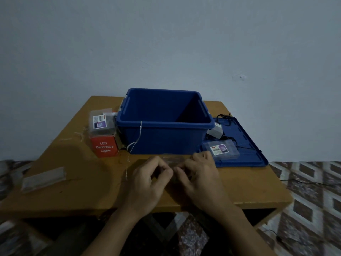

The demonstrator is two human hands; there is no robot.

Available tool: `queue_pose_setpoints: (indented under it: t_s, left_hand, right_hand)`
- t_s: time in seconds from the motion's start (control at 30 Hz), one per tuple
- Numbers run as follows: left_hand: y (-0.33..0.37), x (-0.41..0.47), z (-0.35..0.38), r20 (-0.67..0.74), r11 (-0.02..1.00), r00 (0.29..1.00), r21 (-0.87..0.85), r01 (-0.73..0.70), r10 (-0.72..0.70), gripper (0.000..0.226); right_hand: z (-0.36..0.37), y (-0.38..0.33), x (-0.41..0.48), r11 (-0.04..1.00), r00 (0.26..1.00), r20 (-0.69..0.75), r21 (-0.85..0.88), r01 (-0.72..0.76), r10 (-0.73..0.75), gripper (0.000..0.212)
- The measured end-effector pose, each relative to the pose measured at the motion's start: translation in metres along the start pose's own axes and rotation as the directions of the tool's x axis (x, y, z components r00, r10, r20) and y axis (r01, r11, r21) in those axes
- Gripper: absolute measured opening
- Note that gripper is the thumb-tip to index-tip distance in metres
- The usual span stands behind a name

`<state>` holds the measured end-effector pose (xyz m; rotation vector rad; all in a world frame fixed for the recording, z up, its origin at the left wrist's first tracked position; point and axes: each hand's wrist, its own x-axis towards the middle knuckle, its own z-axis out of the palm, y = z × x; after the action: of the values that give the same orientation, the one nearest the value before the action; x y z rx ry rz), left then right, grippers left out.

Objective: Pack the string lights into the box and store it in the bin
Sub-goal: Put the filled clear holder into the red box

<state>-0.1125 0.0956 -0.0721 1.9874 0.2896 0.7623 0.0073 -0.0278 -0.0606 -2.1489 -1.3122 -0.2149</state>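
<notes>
An open blue bin (pixel 166 137) stands at the middle of the wooden table (pixel 92 185). A thin silver string of lights (pixel 137 139) hangs over its front rim and trails down onto the table. In front of the bin my left hand (pixel 147 183) and my right hand (pixel 199 180) meet, both pinching a clear plastic box (pixel 173 160) that is hard to make out. A red box labelled "LED Decorative Lights" (pixel 104 146) stands left of the bin, with a clear labelled box (pixel 101 122) on top of it.
The blue bin lid (pixel 247 145) lies flat to the right, carrying a clear labelled box (pixel 221 149), a grey adapter (pixel 215 133) and black wire (pixel 226 119). A clear plastic piece (pixel 43 179) lies at the table's left. A patterned floor surrounds the table.
</notes>
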Motion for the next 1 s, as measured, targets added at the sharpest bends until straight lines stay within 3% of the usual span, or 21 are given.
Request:
queue_pose_setpoints:
  t_s: [0.17, 0.37, 0.57, 0.8, 1.0]
  left_hand:
    - [-0.004, 0.002, 0.005, -0.066, 1.000, 0.998, -0.006, 0.002, -0.002, 0.026]
    - [-0.004, 0.005, 0.009, -0.085, 0.998, 0.995, 0.008, 0.059, -0.058, 0.019]
    - [-0.001, 0.005, 0.006, -0.122, 0.989, 0.982, -0.046, 0.141, -0.146, 0.013]
    - [0.005, 0.009, 0.014, -0.137, 0.956, 0.949, -0.120, 0.269, -0.285, 0.016]
    - [0.003, 0.003, 0.010, -0.141, 0.960, 0.961, -0.187, 0.211, -0.238, 0.012]
  right_hand:
    - [0.006, -0.006, 0.002, 0.994, 0.996, -0.076, 0.096, -0.045, 0.052, 0.021]
    - [0.004, -0.006, 0.000, 1.000, 1.000, -0.017, 0.024, 0.005, -0.005, 0.032]
    - [0.001, -0.002, -0.008, 0.997, 0.999, 0.027, 0.069, 0.037, -0.039, 0.028]
    - [0.000, -0.006, -0.011, 0.998, 0.998, 0.070, 0.060, -0.004, 0.000, 0.005]
    - [0.005, -0.010, -0.015, 0.977, 0.991, -0.067, 0.191, -0.097, 0.112, 0.031]
